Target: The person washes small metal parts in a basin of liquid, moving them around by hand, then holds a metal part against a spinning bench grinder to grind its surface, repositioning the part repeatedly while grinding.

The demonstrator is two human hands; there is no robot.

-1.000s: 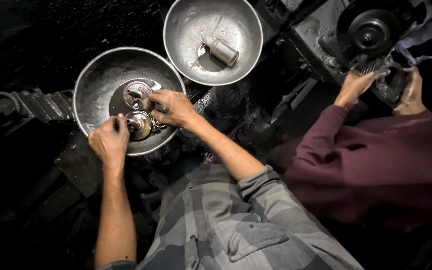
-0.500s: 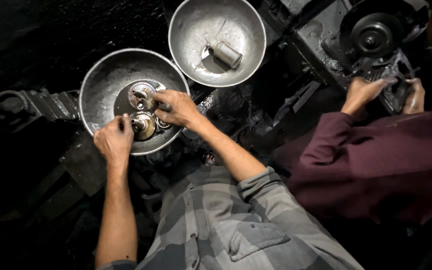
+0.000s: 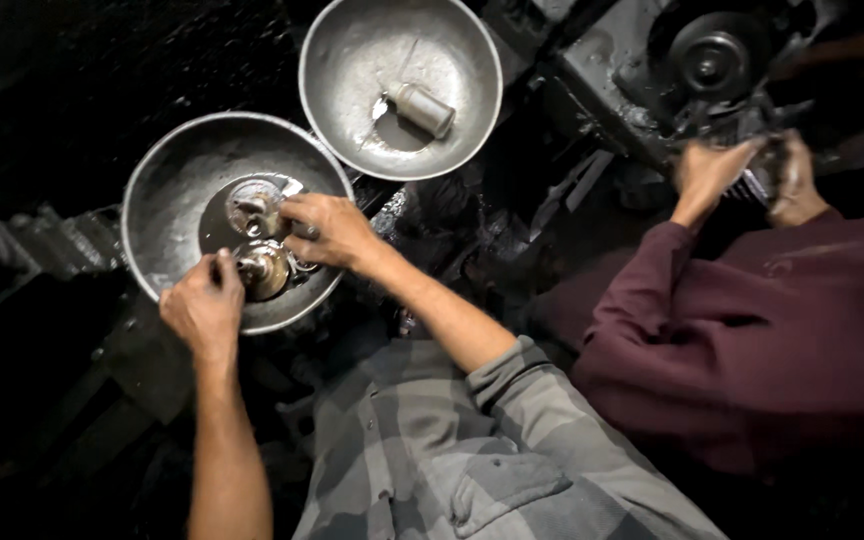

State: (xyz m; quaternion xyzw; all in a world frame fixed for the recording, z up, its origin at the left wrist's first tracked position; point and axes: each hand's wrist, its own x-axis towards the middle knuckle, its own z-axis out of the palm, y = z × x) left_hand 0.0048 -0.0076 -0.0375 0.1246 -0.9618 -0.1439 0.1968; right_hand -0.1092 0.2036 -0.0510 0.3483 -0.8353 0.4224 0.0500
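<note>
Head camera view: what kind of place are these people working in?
Likely a repair or mechanic's workshop: round metal basins, one with small metal parts under the hands, a dark greasy machine with a pulley, and blackened ground.

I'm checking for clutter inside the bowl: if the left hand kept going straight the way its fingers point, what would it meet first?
Probably the round brass-coloured part in the metal bowl; the left hand is already at it, though contact is unclear.

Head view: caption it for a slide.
Both hands, left hand and right hand, work small metal parts in a steel bowl.
</note>
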